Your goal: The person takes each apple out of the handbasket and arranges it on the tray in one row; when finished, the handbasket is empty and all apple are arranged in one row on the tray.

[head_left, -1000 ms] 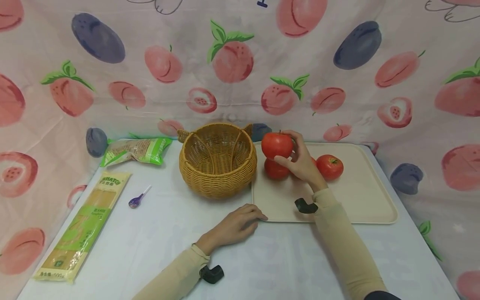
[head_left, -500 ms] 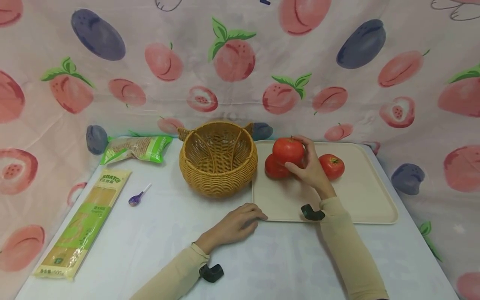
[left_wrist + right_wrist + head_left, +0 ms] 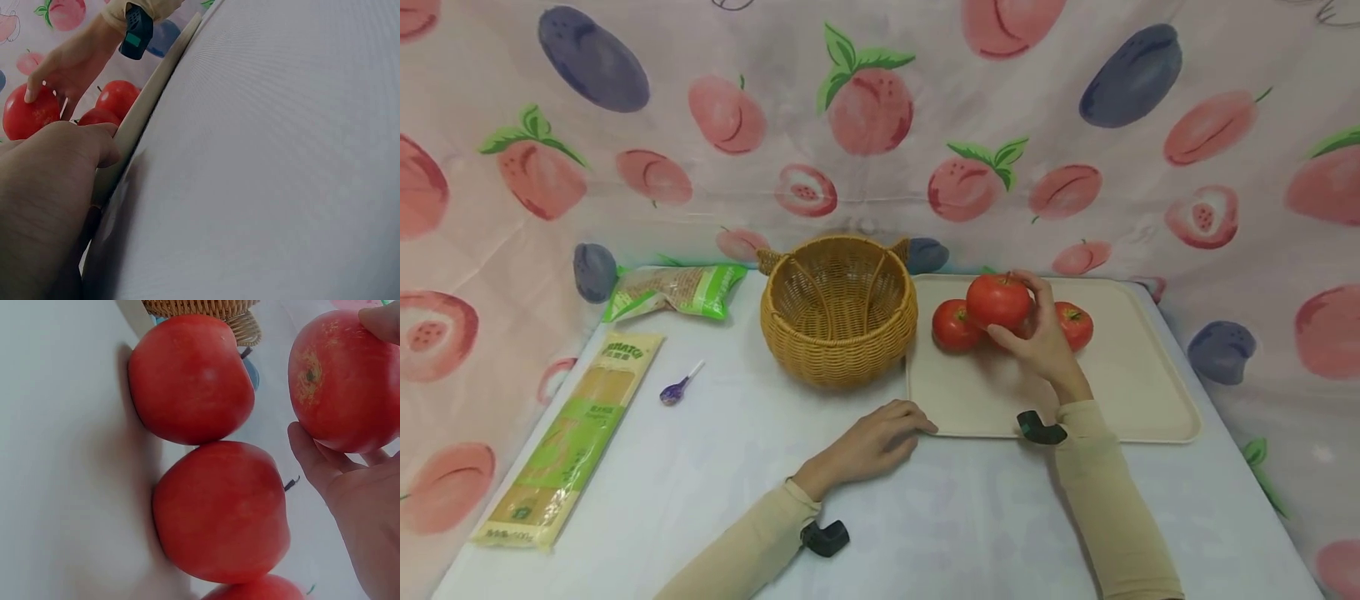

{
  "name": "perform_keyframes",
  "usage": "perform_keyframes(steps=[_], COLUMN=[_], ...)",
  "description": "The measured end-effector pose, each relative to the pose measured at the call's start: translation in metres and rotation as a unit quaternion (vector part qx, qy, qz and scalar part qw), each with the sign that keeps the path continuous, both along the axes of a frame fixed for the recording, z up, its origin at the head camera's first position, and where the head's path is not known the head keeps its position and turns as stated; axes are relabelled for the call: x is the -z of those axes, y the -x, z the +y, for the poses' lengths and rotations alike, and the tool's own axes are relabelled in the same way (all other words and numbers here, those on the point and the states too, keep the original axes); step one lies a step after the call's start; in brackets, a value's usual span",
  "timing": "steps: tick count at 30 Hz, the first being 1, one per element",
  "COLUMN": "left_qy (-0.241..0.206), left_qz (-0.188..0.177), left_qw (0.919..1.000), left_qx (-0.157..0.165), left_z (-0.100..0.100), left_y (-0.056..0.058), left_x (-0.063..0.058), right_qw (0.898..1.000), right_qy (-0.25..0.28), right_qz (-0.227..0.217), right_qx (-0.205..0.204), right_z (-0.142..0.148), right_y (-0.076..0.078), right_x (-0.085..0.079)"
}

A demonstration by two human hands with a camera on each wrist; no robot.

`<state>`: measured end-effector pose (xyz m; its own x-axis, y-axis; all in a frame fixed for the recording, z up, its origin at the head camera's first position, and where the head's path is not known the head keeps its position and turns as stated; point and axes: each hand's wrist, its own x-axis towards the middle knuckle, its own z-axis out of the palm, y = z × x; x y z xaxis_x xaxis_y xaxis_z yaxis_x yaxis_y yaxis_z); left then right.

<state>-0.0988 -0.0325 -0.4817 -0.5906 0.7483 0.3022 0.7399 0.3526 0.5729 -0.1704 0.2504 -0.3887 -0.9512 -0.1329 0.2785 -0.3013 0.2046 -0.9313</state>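
My right hand (image 3: 1041,333) holds a red apple (image 3: 997,302) between thumb and fingers, raised above the beige tray (image 3: 1138,367). In the right wrist view this held apple (image 3: 347,381) is apart from a row of three others. Of that row, the left apple (image 3: 955,326) and the right apple (image 3: 1077,326) show in the head view; my hand and the held apple cover the middle one. The middle apple (image 3: 222,512) touches its neighbours in the right wrist view. My left hand (image 3: 872,442) rests at the tray's near left corner, fingers loosely bent and touching the rim.
A wicker basket (image 3: 838,358) with nothing in it stands left of the tray, against its edge. Farther left lie a green-ended food bag (image 3: 673,292), a purple lollipop (image 3: 675,390) and a long spaghetti packet (image 3: 572,442). A fruit-print cloth (image 3: 865,183) hangs behind the table.
My right hand has moved right with the apple, from above the left apple to above the middle of the row. My left hand has stayed at the tray corner.
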Motion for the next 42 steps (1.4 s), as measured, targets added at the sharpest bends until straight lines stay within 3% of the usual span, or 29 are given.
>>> perform_keyframes(steps=[8, 12, 19, 31, 42], left_qy=[0.000, 0.008, 0.015, 0.012, 0.015], left_qz=[0.002, 0.001, 0.007, -0.007, -0.013], left_qw=[0.9999, 1.0000, 0.9999, 0.9999, 0.9998], left_qx=[-0.010, -0.004, -0.001, -0.007, -0.008], left_z=[-0.002, -0.002, 0.000, -0.001, 0.000], left_y=[0.001, 0.001, 0.001, -0.001, 0.000], left_x=[0.001, 0.001, 0.000, 0.000, 0.001], right_qw=[1.000, 1.000, 1.000, 1.000, 0.998], right_qy=[-0.016, -0.004, -0.027, 0.005, -0.010], right_qz=[0.012, 0.004, 0.006, 0.016, 0.031], right_qx=[-0.002, 0.000, 0.005, 0.020, 0.055], right_z=[0.010, 0.013, 0.020, 0.038, 0.038], right_y=[0.009, 0.001, -0.012, 0.001, -0.011], right_x=[0.013, 0.010, 0.000, 0.018, 0.000])
